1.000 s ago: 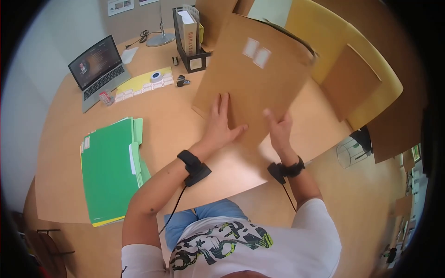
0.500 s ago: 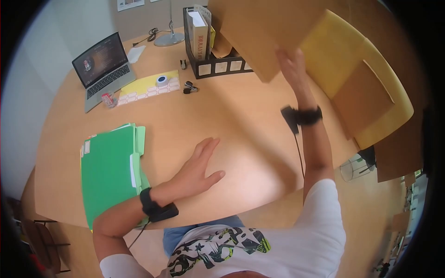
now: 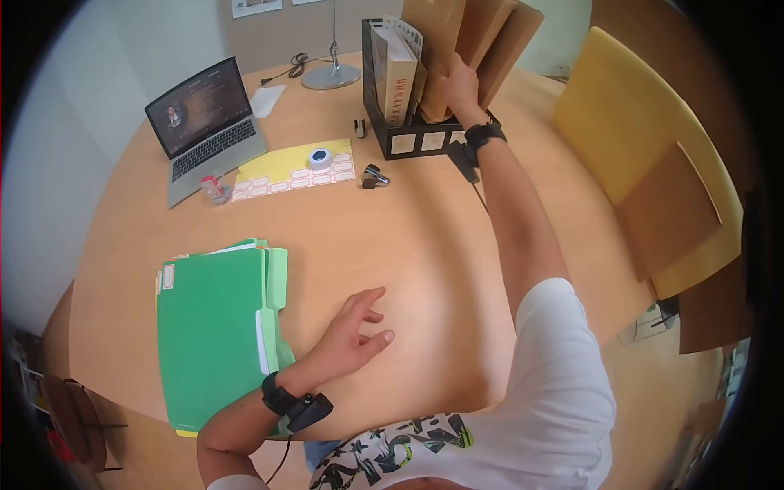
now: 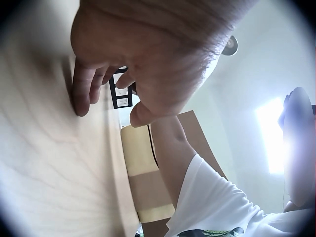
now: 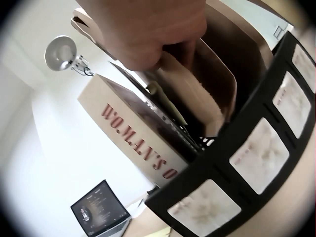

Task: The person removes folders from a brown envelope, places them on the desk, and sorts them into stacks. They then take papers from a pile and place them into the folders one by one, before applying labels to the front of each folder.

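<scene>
My right hand (image 3: 459, 88) grips a brown paper folder (image 3: 437, 41), which stands in the black file holder (image 3: 416, 139) beside a thick book (image 3: 398, 86). In the right wrist view the fingers curl round the edge of the brown folder (image 5: 192, 89), with the book (image 5: 133, 133) to its left and the holder's labelled front (image 5: 222, 173) below. Over the table, right of the stacked green folders (image 3: 214, 327), my left hand (image 3: 347, 336) hangs with relaxed fingers and holds nothing. The left wrist view shows that hand (image 4: 143, 59) with loosely bent fingers.
A laptop (image 3: 208, 122) stands at the back left, near a lamp base (image 3: 331, 76). In front lie a label sheet (image 3: 286, 181) with a tape roll (image 3: 319, 158), a small red-and-clear item (image 3: 216, 189) and a black clip-like object (image 3: 375, 176). A yellow chair (image 3: 653, 131) is at the right.
The right hand has carried the brown folder from over the table into the black holder. My left hand has let go of it and moved back toward the near table edge.
</scene>
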Demonstrator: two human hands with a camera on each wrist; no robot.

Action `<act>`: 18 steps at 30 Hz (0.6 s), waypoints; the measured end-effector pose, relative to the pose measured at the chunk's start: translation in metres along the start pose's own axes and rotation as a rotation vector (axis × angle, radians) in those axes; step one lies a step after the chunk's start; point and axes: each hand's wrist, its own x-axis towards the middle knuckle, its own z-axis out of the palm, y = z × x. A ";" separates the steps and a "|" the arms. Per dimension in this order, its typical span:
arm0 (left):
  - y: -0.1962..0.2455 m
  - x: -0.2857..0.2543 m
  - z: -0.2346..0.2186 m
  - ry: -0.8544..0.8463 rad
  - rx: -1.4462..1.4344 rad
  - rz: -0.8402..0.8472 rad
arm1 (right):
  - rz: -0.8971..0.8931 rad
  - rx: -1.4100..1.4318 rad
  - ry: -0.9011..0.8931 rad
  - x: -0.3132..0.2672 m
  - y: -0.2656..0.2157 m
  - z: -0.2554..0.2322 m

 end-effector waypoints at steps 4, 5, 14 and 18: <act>-0.003 0.000 -0.001 -0.002 0.012 0.016 | 0.133 -0.100 -0.046 -0.021 0.004 0.016; -0.003 0.001 -0.002 -0.002 0.011 0.017 | 0.133 -0.147 -0.099 -0.024 0.004 0.014; -0.004 0.001 -0.001 0.005 0.031 0.042 | 0.091 -0.356 -0.022 -0.028 0.015 -0.012; -0.006 0.002 0.000 0.011 0.049 0.053 | 0.336 -0.176 0.279 -0.043 -0.006 -0.021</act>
